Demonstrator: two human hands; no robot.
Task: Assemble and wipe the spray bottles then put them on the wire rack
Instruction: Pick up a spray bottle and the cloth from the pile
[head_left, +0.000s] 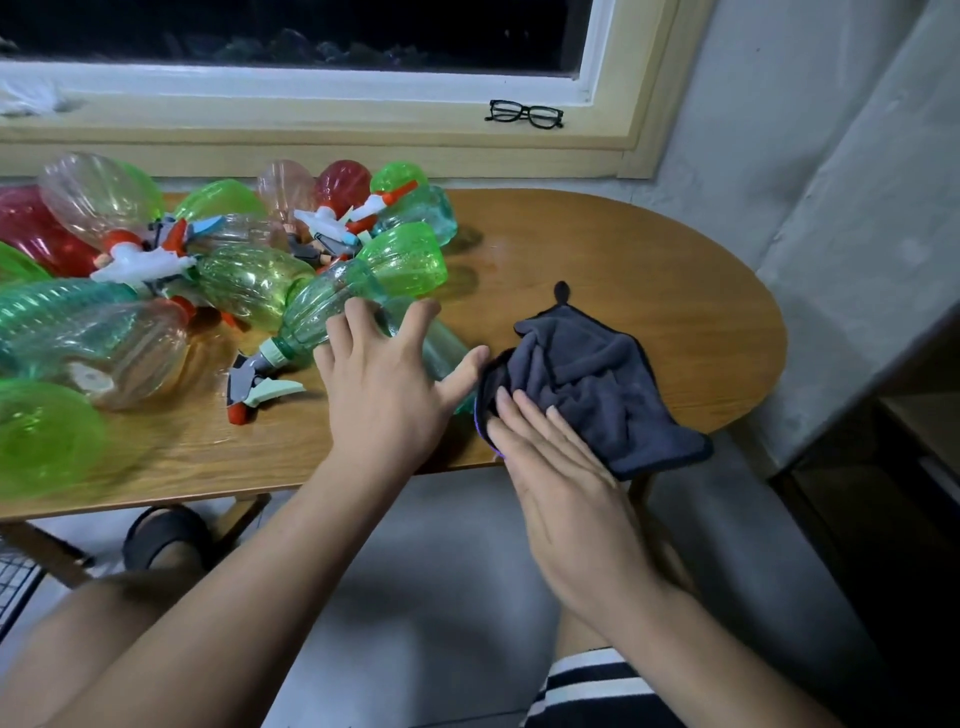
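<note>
A heap of clear, green, red and teal spray bottles (249, 280) lies on the wooden table (597, 249), mixed with loose trigger heads (332, 223). One assembled green bottle with a grey trigger (311, 322) lies on its side by the front edge. My left hand (384, 384) hovers with fingers spread over a teal bottle (441, 348), which it partly hides. My right hand (550, 467) rests flat on the near edge of a dark grey cloth (587, 374) at the table's front edge; whether it grips the cloth is not visible.
Black glasses (524, 113) sit on the window sill behind the table. A wall and a dark shelf unit (883, 441) stand to the right. A black slipper (161, 535) lies on the floor under the table, and a wire grid (13, 587) shows at far left.
</note>
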